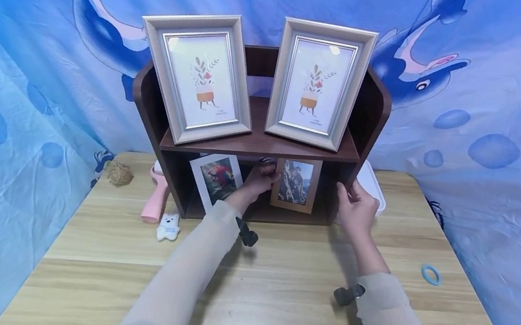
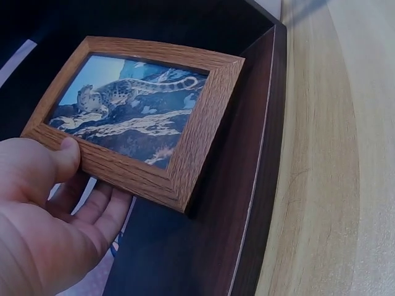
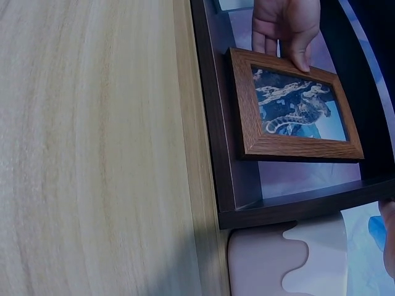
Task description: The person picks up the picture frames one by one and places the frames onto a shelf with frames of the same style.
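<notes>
Inside the lower compartment of a dark brown shelf (image 1: 263, 141), my left hand (image 1: 260, 179) pinches a brown wooden picture frame (image 1: 295, 184) by its left edge. The thumb lies on the front and the other fingers reach behind, as the left wrist view shows. A snow leopard photo (image 2: 129, 105) fills this frame. My right hand (image 1: 358, 205) holds the front edge of the shelf's right side panel. To the left of my left hand, a white picture frame (image 1: 199, 174) with a parrot photo leans in the same compartment, partly hidden by my forearm.
Two silvery picture frames (image 1: 204, 78) stand tilted on the upper shelf. Left of the shelf are a twine ball (image 1: 119, 173), a pink-handled object (image 1: 155, 201) and a white bear figure (image 1: 168, 227). A white container (image 1: 373, 185) stands at right, and a blue ring (image 1: 431, 274) lies nearer.
</notes>
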A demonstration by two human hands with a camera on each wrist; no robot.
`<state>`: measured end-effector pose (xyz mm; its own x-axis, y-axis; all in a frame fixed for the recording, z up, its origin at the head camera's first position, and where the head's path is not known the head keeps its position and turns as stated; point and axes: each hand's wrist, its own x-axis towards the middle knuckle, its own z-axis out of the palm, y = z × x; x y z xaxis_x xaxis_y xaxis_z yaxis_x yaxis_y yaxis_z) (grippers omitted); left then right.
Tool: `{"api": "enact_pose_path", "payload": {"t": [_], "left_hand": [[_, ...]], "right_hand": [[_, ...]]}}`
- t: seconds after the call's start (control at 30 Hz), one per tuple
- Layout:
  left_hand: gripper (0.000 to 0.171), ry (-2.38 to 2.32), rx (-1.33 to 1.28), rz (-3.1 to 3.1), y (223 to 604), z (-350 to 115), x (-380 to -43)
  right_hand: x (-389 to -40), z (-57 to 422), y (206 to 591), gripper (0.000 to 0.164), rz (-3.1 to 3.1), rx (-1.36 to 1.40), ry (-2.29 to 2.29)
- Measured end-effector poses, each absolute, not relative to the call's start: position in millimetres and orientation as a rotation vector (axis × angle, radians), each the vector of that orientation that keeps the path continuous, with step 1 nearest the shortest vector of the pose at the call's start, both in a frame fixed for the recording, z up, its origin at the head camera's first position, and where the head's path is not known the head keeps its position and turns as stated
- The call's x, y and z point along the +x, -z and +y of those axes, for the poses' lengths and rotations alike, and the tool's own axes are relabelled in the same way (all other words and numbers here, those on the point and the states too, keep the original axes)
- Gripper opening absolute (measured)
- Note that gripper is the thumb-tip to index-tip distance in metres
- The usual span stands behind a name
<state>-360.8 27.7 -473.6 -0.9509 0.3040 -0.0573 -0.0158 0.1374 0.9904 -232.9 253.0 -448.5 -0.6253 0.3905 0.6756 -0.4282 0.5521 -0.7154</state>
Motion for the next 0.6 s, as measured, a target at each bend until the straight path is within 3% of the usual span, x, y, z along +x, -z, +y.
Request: {"api": "enact_pose_path", "payload": {"t": [0.6], "left_hand": [[0.042, -1.865, 0.307, 2.101, 474.5, 21.7, -358.9]], "right_hand": [[-233.8, 254.4, 450.9, 0.018, -1.900, 0.008, -1.176]]}}
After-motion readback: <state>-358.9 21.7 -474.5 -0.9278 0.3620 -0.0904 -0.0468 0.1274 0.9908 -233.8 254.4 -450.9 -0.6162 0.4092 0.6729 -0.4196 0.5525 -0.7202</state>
